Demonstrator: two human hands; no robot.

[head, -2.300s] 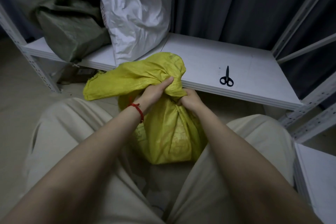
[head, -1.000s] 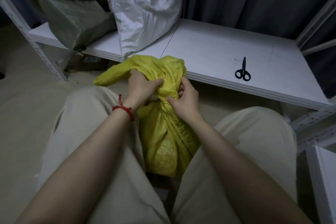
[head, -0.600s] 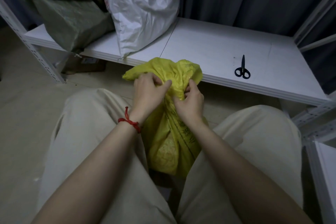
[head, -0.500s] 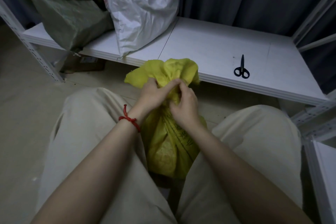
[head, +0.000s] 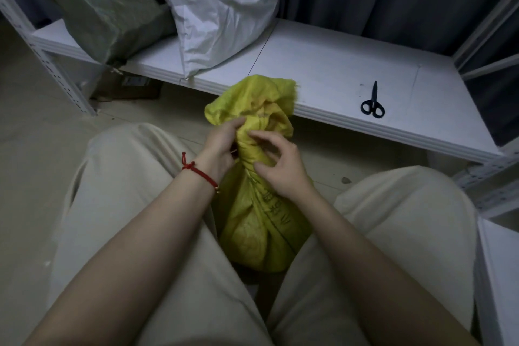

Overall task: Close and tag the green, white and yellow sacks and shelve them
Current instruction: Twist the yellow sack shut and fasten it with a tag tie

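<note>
Before shelf point(head: 337, 64) | yellow sack point(head: 252, 227) upright, neck up | left hand point(head: 222, 149) grips neck

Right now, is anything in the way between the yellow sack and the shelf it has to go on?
Nothing visible blocks it. The yellow sack stands right before the shelf, whose board is bare between the white sack and the scissors. The left hand grips its neck.
</note>
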